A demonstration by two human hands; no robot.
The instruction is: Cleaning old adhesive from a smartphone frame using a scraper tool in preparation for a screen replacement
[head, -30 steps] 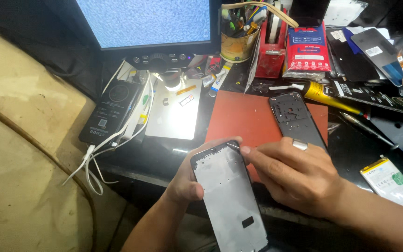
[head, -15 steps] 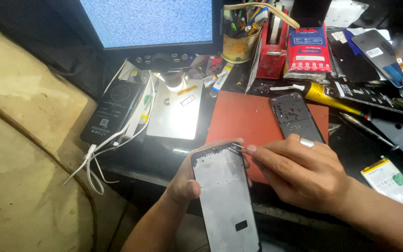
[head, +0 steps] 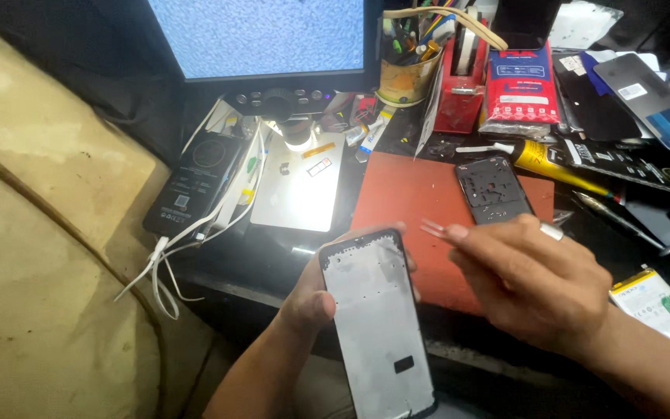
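Observation:
My left hand (head: pixel 316 299) grips a phone display frame (head: pixel 378 318), bare silver inner side up, thumb on its left edge. My right hand (head: pixel 533 283), with a ring on one finger, pinches a pair of tweezers (head: pixel 433 229) whose tips stick out to the left, just right of the frame's top corner and apart from it. Behind the hands a red work mat (head: pixel 412 202) lies on the bench, and a black phone mid-frame (head: pixel 494 190) rests on it.
A monitor (head: pixel 261 35) with a lit microscope stage plate (head: pixel 300 190) stands at the back. A black phone (head: pixel 195 182) with white cables lies left. A tool cup (head: pixel 406 74), red packets, a yellow glue tube (head: pixel 540 159), a battery (head: pixel 657 306) and phone parts crowd the right.
My right hand has lifted the tweezers off the frame's top edge and drawn them slightly right. The frame stays in my left hand.

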